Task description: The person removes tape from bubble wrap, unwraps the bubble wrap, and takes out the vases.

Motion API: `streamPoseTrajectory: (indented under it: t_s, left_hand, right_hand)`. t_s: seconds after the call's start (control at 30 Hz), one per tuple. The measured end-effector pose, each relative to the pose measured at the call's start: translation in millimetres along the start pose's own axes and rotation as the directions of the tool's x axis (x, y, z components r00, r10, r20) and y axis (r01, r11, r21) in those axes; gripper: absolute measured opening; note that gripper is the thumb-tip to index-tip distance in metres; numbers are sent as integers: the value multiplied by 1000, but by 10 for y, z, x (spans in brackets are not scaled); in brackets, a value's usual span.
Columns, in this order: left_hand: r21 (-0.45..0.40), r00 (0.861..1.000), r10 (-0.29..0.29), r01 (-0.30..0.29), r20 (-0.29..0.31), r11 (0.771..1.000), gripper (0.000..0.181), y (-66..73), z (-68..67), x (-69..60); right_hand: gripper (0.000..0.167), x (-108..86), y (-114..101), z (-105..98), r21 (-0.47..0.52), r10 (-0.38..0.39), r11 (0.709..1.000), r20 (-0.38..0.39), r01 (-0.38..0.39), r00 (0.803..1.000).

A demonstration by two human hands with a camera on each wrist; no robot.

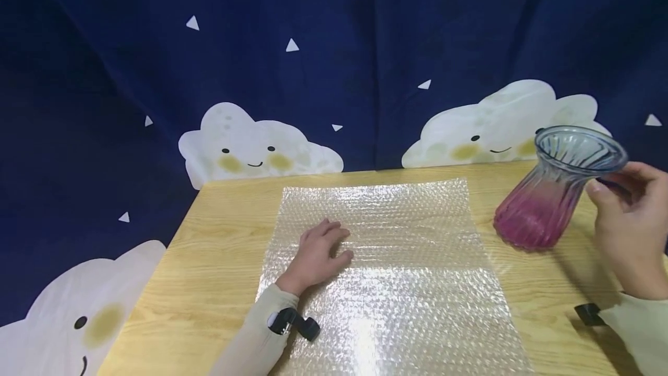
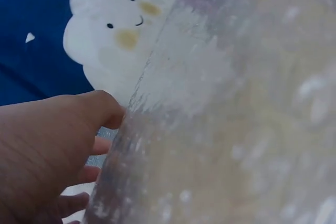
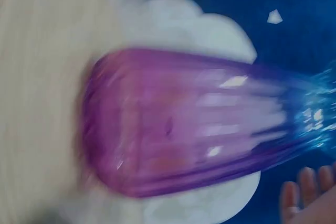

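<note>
A ribbed glass vase, pink below and bluish at its flared mouth, is at the right of the wooden table. Beside its rim is my right hand, thumb and fingers spread. The right wrist view shows those fingers apart from the vase's neck, with blue backdrop between; the vase's body looks blurred. My left hand rests on a sheet of bubble wrap, fingers loosely spread. Close in the left wrist view are the bubble wrap and my left hand.
The pale wooden table extends around the bubble wrap. Behind it hangs a dark blue curtain printed with smiling clouds and small white triangles. Black wrist cameras sit on both sleeves.
</note>
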State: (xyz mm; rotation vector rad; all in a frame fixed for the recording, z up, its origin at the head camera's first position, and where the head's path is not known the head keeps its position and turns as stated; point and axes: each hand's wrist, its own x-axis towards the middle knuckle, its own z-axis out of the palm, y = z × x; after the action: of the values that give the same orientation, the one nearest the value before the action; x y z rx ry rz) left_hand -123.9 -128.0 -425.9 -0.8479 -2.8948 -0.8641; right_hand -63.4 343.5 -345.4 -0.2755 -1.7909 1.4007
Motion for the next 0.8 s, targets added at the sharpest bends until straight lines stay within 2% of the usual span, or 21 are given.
streamPoseTrajectory:
  t_s: [0.1,0.2,0.3,0.43,0.53,0.6,0.7,0.77,0.8]
  left_hand:
    - [62,999,-9,7,34,998,51,29,-6,22]
    - [85,997,-34,28,69,996,53,68,-19,50]
    - [62,996,-37,32,78,998,58,93,-61,75]
    - [30,999,-28,27,22,999,64,94,-166,123]
    - [12,998,-49,50,-27,999,62,84,-283,132]
    - [-6,997,-56,55,-62,998,60,54,-370,104]
    - [-28,989,-63,60,-130,998,57,-23,-516,-3]
    - [-28,982,-69,65,-173,998,57,-96,-614,-117]
    - [-27,979,-80,76,-189,997,58,-133,-666,-185]
  right_hand:
    - [31,48,-94,11,-3,114,993,-10,-114,993]
    - [28,100,-136,14,-27,111,993,-11,-111,994]
    - [30,131,-109,-15,-66,66,996,-1,-66,998]
    - [34,150,-19,-108,-42,44,998,18,-43,999]
    - [36,162,67,-180,104,21,994,47,-26,999]
    - [37,166,129,-234,148,-32,989,83,20,996]
    - [29,156,220,-324,186,-107,980,170,75,980]
    - [30,151,273,-378,96,-149,987,228,130,962]
    - [29,157,300,-404,94,-146,988,266,126,953]
